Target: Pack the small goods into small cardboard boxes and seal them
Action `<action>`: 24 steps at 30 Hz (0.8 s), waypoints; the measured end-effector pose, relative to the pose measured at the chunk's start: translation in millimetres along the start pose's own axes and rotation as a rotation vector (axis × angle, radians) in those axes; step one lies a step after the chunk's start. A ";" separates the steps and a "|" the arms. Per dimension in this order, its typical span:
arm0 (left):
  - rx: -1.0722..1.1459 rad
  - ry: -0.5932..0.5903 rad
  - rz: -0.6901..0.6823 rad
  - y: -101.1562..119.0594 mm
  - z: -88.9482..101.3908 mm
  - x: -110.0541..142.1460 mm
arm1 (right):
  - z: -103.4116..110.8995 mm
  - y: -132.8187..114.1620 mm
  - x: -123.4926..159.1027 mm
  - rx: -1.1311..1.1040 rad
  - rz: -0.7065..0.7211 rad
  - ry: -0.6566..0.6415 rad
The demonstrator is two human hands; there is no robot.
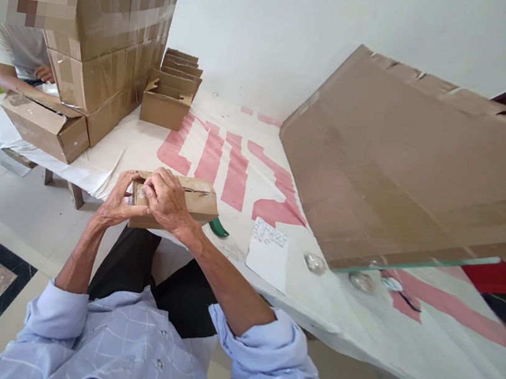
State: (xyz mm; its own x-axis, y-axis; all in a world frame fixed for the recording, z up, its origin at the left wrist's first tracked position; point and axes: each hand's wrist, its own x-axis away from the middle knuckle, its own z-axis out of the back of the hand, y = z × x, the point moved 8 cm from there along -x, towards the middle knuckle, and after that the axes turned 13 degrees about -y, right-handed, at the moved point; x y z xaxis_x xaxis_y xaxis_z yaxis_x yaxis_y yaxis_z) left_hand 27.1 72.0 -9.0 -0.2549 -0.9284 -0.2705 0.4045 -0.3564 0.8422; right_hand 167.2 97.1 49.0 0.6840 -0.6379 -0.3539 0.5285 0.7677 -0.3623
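As the left hand [118, 201] grips a box [204, 203] by its end, the right hand [167, 199], fingers bent, presses its top; the box sits at the table [334, 314] edge; a green tool [218, 228] lies just beside.

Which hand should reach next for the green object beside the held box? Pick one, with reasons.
Right, I'd judge: the right hand is nearer the green object, by the box's right end, while the left hand holds the opposite end of the box.
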 end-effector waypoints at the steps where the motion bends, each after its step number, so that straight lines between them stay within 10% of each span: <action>1: 0.000 -0.003 0.005 0.3 0.0 0.1 | 0.9 -1.0 1.4 -0.008 0.007 0.008; 24: -0.032 0.005 -0.006 12.4 -0.1 -0.7 | -6.1 -17.7 32.1 -0.106 0.081 0.079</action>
State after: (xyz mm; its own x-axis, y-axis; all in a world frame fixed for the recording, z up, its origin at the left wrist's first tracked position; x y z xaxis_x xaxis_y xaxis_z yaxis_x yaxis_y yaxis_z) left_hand 32.4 68.2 1.6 -0.2531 -0.9268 -0.2773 0.4306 -0.3646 0.8256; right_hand 176.7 62.6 38.7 0.6787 -0.5798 -0.4508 0.4143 0.8091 -0.4168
